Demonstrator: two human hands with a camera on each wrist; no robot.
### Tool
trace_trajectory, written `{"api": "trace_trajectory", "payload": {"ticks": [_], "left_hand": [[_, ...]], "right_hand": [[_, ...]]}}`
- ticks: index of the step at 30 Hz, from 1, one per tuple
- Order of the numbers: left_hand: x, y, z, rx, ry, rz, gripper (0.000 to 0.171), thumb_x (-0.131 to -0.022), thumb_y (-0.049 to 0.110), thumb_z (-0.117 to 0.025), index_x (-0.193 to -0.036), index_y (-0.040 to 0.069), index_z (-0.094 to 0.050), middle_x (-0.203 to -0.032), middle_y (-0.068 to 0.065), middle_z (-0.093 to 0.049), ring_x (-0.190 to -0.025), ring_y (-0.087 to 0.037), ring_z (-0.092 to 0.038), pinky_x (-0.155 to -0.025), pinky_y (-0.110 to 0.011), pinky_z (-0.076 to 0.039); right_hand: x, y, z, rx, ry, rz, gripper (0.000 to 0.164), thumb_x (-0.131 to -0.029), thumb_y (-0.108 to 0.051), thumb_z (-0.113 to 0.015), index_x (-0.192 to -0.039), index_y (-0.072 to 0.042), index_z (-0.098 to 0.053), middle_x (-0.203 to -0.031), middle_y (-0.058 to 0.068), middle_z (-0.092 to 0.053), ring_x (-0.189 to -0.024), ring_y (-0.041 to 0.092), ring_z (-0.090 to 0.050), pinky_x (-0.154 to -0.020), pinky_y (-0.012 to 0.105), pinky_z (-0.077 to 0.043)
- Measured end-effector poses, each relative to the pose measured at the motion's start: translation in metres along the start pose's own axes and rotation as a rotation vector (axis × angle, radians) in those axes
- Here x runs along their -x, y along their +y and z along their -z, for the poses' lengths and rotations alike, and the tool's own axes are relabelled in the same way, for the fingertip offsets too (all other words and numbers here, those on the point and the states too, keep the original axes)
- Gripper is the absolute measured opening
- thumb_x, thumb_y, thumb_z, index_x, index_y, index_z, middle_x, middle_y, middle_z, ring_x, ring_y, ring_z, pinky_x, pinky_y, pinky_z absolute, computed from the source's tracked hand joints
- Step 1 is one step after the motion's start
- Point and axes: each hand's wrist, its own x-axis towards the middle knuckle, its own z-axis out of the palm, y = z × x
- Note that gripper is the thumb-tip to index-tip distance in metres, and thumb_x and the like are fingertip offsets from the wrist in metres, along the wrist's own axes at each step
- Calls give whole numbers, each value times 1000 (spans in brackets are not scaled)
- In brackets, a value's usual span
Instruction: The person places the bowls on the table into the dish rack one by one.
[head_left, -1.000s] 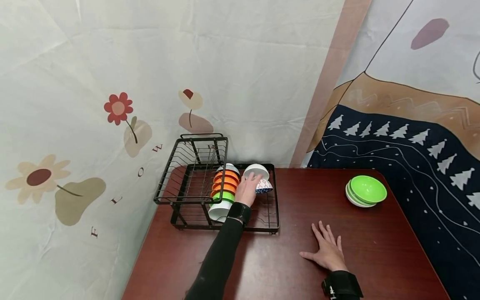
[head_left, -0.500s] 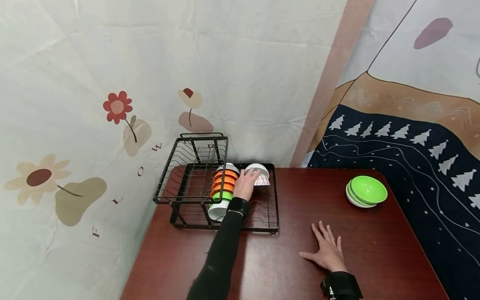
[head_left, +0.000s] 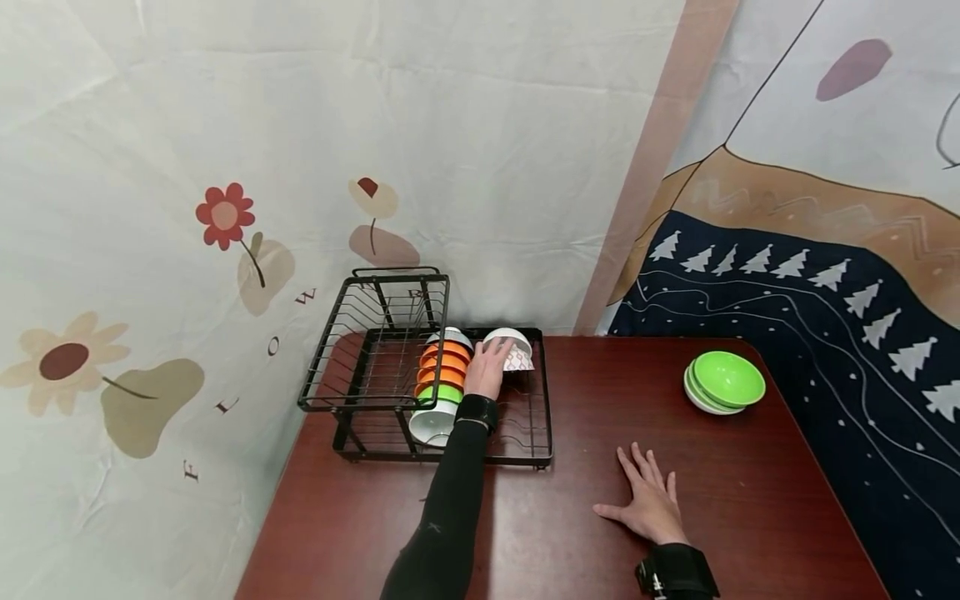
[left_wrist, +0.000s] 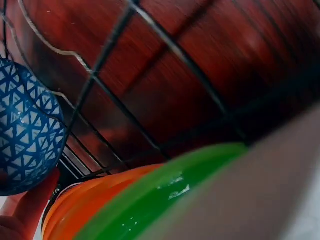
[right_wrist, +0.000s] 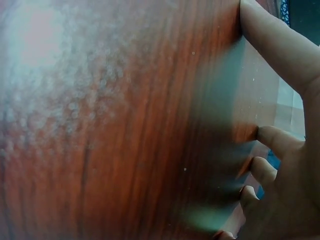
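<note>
My left hand (head_left: 486, 371) reaches into the right part of a black wire dish rack (head_left: 550, 400) and grips a patterned bowl (head_left: 519, 360) near the back. In the left wrist view this bowl (left_wrist: 27, 130) shows blue with white triangles, a fingertip at its lower edge. Right behind it in the head view is a white bowl (head_left: 504, 333). Beside the hand stands a row of nested bowls on edge: orange bowls (head_left: 444, 363), a green bowl (head_left: 441, 392) and a white bowl (head_left: 432, 427). My right hand (head_left: 647, 504) rests on the tabletop with fingers spread, holding nothing.
A small stack of bowls, with a green bowl (head_left: 729, 378) on top, stands at the right back of the brown table (head_left: 570, 550). The rack's raised upper basket (head_left: 375, 342) covers its left part. A printed cloth (head_left: 487, 167) hangs close behind.
The patterned bowl has turned and shifted up and left in my left hand, close against the white bowl; its blue part no longer shows from the head. My right hand stays in place.
</note>
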Motion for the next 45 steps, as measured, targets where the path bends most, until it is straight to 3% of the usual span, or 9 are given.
{"api": "trace_trajectory", "payload": {"ticks": [6,12,18,26,31,34,38,41,45], "left_hand": [[0,-2,1,62,34,54,42,-106,-4,-58,-144,13,-66,-143,-12,-67,-110,-37,-68,-91,-42,-65],[2,-1,4,22,77,120,40,-106,-6,-62,-140,16,-67,-131,-9,-68,-105,-31,-70,-80,-41,-67],[3,1,7,-1,103,153,39,-104,-5,-67,-138,14,-68,-125,-11,-72,-104,-30,-75,-79,-41,-68],[2,5,14,33,17,205,51,-92,1,-84,-138,11,-64,-127,-12,-70,-107,-31,-74,-81,-44,-68],[0,15,28,25,-64,235,68,-92,10,-87,-153,14,-58,-140,-11,-69,-115,-31,-71,-87,-43,-66],[1,20,40,28,-69,216,73,-94,11,-84,-160,17,-54,-144,-9,-68,-118,-30,-70,-90,-42,-65],[10,24,58,89,-23,163,69,-98,10,-76,-162,18,-53,-148,-8,-67,-129,-30,-68,-101,-44,-63],[27,27,73,144,31,112,65,-98,11,-74,-161,18,-55,-149,-8,-67,-135,-30,-66,-109,-46,-60],[59,28,89,183,128,32,64,-96,15,-77,-157,17,-60,-148,-8,-69,-138,-29,-65,-113,-47,-59]], "right_hand": [[0,-5,1,-2,-40,-23,127,-76,-53,-98,-172,-3,-32,-182,30,-14,-169,56,-3,-130,84,6],[1,-6,2,-7,-48,-25,127,-76,-52,-98,-173,-2,-31,-182,30,-14,-169,56,-2,-130,84,7],[1,-5,3,-8,-31,-16,126,-75,-50,-99,-171,-1,-33,-181,31,-16,-169,58,-5,-129,84,6],[-1,-4,1,-5,-62,-27,127,-77,-53,-97,-173,-2,-30,-182,30,-12,-169,57,0,-130,83,9],[0,-4,2,-9,-64,-30,128,-77,-53,-97,-173,-2,-30,-182,30,-11,-169,57,0,-130,83,9],[-1,-4,2,-11,-62,-32,128,-77,-53,-97,-173,-2,-30,-182,30,-11,-169,57,0,-130,83,10],[-1,-3,0,-14,-46,-23,128,-76,-52,-98,-173,-1,-30,-182,31,-12,-169,57,-1,-129,84,9],[-1,-2,-1,-13,-39,-12,128,-76,-53,-98,-172,-1,-31,-182,31,-13,-169,57,-2,-129,84,8],[-1,-3,-1,-8,-40,-15,128,-76,-54,-97,-172,-2,-32,-182,31,-14,-169,57,-2,-129,85,7]]}}
